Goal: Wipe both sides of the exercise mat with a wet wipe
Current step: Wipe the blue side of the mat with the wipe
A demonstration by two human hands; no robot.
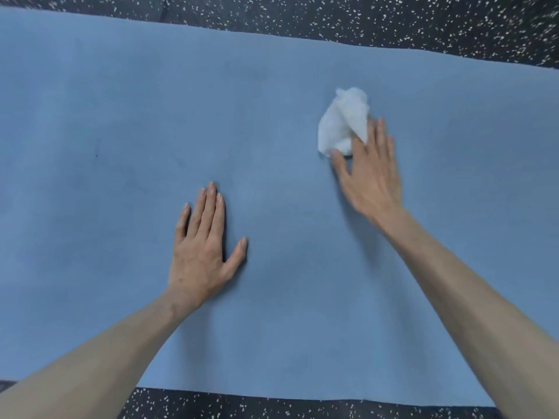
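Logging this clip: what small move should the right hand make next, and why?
Probably sweep the crumpled white wet wipe sideways across the blue foam exercise mat. The right hand presses it with straight fingers, and the left hand lies flat, steadying the mat.

Blue exercise mat (272, 101) fills most of the frame, lying on black speckled floor (393, 22). Left hand (201, 246) rests flat on the mat, lower centre, fingers straight. Right hand (370, 173), slightly blurred, presses a crumpled white wet wipe (341, 122) against the mat, upper right.
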